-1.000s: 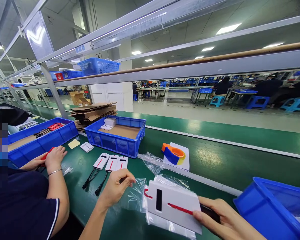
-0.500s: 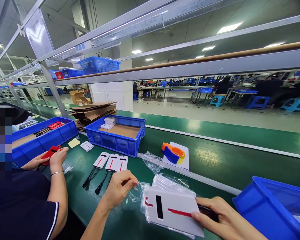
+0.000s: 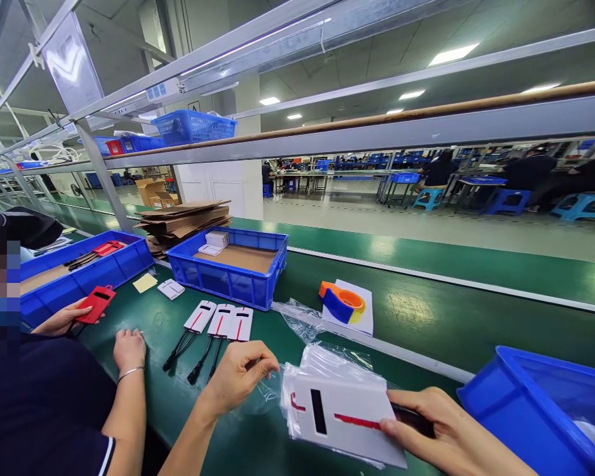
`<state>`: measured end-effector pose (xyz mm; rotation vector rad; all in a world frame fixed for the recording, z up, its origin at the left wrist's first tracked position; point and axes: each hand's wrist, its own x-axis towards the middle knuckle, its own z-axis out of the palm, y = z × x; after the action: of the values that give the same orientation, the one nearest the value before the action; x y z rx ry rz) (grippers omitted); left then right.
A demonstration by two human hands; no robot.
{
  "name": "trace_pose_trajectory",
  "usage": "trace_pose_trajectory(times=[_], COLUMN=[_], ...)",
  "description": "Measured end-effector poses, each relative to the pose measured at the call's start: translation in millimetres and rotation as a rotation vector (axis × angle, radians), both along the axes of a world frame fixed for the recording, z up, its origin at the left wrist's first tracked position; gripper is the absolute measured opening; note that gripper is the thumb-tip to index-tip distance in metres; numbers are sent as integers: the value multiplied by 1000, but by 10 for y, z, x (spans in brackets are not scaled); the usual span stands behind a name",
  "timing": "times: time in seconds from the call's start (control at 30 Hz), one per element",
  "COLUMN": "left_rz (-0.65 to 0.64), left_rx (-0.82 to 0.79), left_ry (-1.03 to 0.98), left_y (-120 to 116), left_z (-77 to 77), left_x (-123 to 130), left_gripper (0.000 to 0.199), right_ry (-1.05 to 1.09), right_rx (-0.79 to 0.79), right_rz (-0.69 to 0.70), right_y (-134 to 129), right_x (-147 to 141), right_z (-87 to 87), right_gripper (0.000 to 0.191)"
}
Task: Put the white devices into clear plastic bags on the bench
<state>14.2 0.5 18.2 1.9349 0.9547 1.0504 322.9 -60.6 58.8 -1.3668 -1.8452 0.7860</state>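
Observation:
My right hand [image 3: 434, 423] grips a flat white device [image 3: 352, 423] by its right end, where a black cable comes out. The device has a black window and a red stripe on its face. At its left end lies a clear plastic bag [image 3: 272, 390], which my left hand [image 3: 242, 373] pinches between thumb and fingers. Whether the device's end sits inside the bag, I cannot tell. Behind and under the device is a pile of clear bags [image 3: 327, 357]. Three white devices [image 3: 219, 320] with black cables lie beyond my left hand.
A blue crate [image 3: 228, 281] stands ahead, a blue bin [image 3: 540, 403] at the right. An orange and blue tape dispenser [image 3: 344, 302] rests on white paper. On the left, a co-worker's hand [image 3: 62, 317] holds a red device [image 3: 96, 304]; their other hand [image 3: 129, 350] is on the bench.
My left hand has shifted slightly right, nearer the device, with its pinch kept. The co-worker's nearer hand has left the red device and come down to the bench.

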Motion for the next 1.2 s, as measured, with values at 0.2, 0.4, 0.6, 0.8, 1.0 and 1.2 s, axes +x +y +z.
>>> trace_pose_trajectory(times=[0.2,0.4,0.6,0.8,1.0,1.2], left_rz=[0,-2,107,75,60,108], left_rx=[26,1,-32,169,614,855], left_ry=[46,35,-21,-19,126,306], left_y=[-15,-17,-4,-100,-170,-220], left_z=[1,16,-7,-46,-101,-146], left_x=[23,28,-9,154,348,514], left_gripper=[30,29,31,39,40,28], right_ry=[-5,1,280,577,668,646], right_rx=[-85,-101,-227,-346,-381,-306], right_rz=[128,86,-66,-34,25,209], right_y=[-9,36,108,231,205,234], right_x=[-1,53,84,-411,-768,-908], right_z=[38,-16,-179,-389,-600,-810], right_gripper=[31,36,49,57,67,65])
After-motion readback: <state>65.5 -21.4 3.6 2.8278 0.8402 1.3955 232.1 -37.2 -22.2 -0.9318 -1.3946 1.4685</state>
